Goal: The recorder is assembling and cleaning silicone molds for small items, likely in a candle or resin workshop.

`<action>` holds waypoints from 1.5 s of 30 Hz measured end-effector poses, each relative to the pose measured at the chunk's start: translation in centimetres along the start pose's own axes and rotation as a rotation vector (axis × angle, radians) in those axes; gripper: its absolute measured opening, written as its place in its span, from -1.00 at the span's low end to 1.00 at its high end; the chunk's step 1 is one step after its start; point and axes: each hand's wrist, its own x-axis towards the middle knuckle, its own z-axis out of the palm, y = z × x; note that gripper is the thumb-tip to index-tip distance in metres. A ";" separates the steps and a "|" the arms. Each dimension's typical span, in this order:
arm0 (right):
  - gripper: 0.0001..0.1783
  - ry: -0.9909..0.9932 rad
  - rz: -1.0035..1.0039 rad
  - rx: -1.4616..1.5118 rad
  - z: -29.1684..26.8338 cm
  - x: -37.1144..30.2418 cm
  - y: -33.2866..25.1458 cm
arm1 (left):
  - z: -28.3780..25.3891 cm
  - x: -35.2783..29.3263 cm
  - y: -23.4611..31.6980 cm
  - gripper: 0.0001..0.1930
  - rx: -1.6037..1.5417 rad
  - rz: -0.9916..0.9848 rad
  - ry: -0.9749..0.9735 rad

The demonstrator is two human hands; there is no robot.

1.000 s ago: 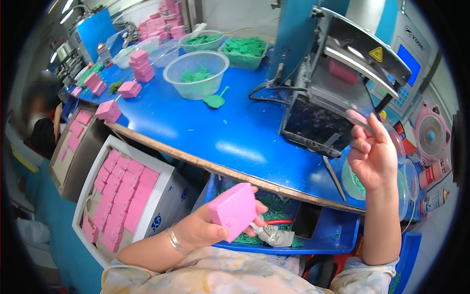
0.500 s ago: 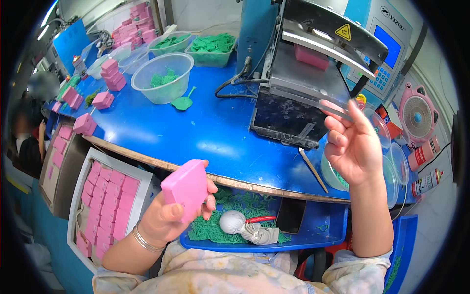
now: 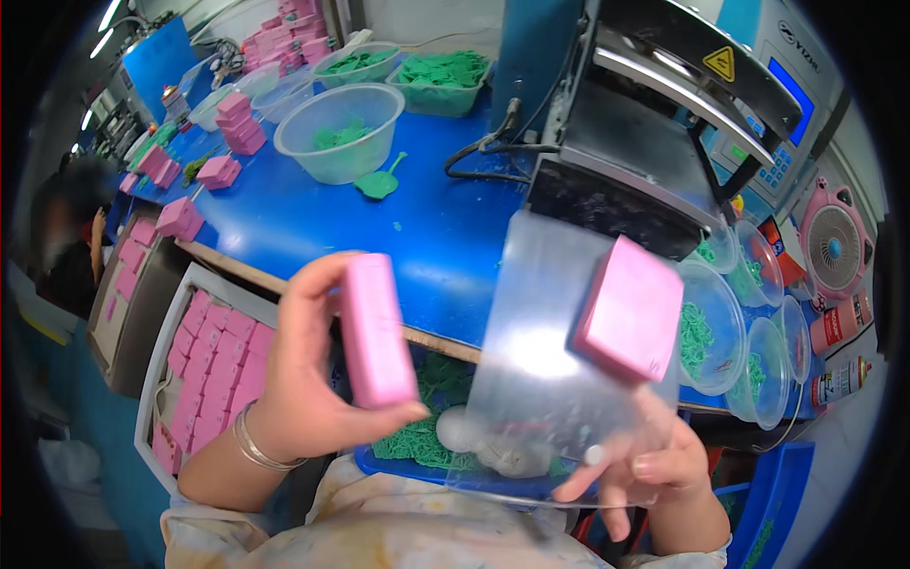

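My left hand (image 3: 308, 370) is closed around a pink rectangular block (image 3: 377, 332), thumb at its lower end and fingers behind its top. My right hand (image 3: 664, 465) supports a see-through flat plate (image 3: 531, 327) near its lower edge, with some fingers visible through it. On the plate's right half rests a second pink block (image 3: 633, 313), its flat face up. The plate hangs tilted in front of a press machine (image 3: 635, 194), over the bench's front edge. Motion blurs the plate and part of my right hand.
Behind are clear bowls (image 3: 332, 156) of green pieces and stacked pink blocks (image 3: 242, 128). A white box (image 3: 156, 398) of pink blocks stands at left. Below the plate, a blue tray (image 3: 389, 465) holds green scraps and a white-wrapped bundle. At right stands a pink fan (image 3: 834, 228).
My right hand has drawn the plate out of the press toward me, with the pink block on it. My left hand has raised its block and turned it narrow side toward view.
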 end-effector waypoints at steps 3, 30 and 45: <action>-0.28 0.090 0.297 -0.120 -0.3 1.4 1.2 | 1.2 2.1 2.3 -0.08 0.450 0.177 -0.268; -0.58 0.011 0.185 -0.428 -4.4 3.3 6.2 | 3.6 1.2 0.1 -0.72 0.699 0.515 -0.222; -0.65 -0.014 0.152 -0.643 -4.7 2.7 6.9 | 4.0 -0.3 -0.9 -0.63 0.523 0.534 -0.136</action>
